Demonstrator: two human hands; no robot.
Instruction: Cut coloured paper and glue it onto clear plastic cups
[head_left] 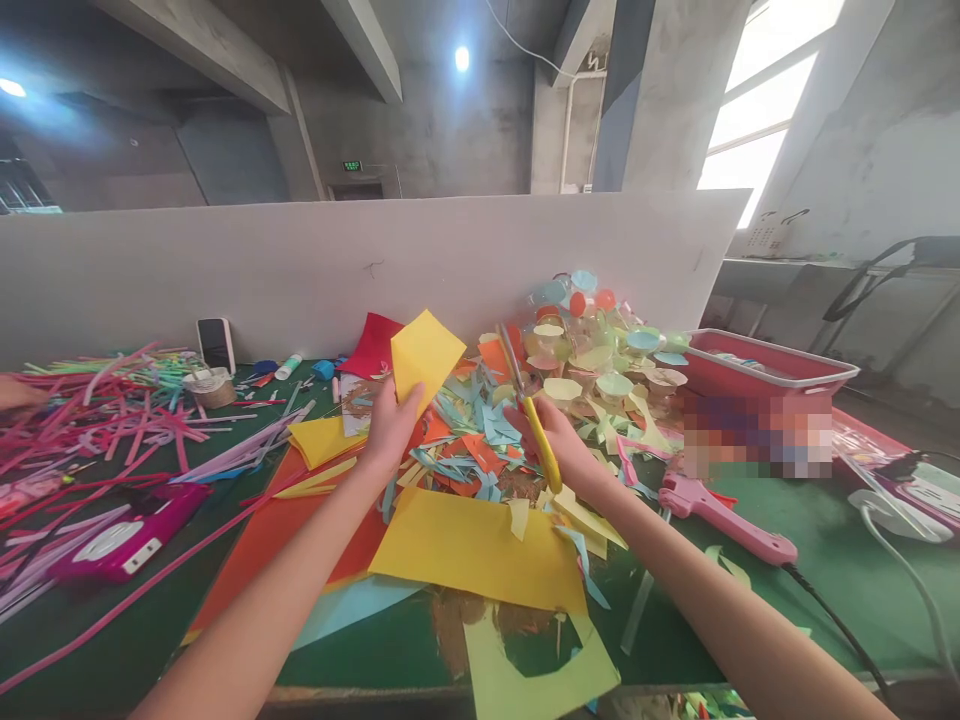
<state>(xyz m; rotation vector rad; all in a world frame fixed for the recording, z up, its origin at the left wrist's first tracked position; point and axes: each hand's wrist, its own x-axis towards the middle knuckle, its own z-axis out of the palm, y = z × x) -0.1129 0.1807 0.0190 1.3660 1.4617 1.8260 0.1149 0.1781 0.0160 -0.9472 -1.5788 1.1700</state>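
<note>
A small yellow piece of paper (pixel 426 352) stands raised in my left hand (pixel 394 425), pinched between thumb and fingers. My right hand (pixel 559 440) is closed round the yellow handles of a pair of scissors (pixel 541 440), whose metal blades point up and away, apart from the paper. Below both hands lies a larger yellow sheet (pixel 472 550) on the table. Blue, orange and yellow paper scraps (pixel 480 430) are heaped between and beyond my hands. A pale green sheet with a round cut-out (pixel 540 690) hangs over the front edge.
Pink and purple pipe cleaners (pixel 142 410) cover the left side, with another person's hand (pixel 19 393) at the far left. A pink glue gun (pixel 727 515) and a red basket (pixel 772 360) lie right. Paper-topped clear cups (pixel 592 340) pile up before a white partition (pixel 300 270).
</note>
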